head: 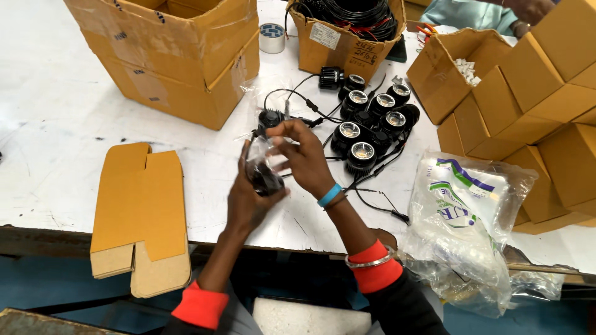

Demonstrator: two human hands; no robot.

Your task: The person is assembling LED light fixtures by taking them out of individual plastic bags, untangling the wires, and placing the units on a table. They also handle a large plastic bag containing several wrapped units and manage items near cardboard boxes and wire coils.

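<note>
Both hands, left hand (248,195) and right hand (304,155), pinch a bagged black lamp (264,177) near the bench (56,124) front edge; its trailing cable (298,99) could snag and tug it loose

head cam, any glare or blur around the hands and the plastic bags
Head view: the left hand and right hand are slightly motion-blurred around the small clear bag; the big plastic bag shows white glare; the white table is bright, with soft shadows.

Head cam, steep down, close.
</note>
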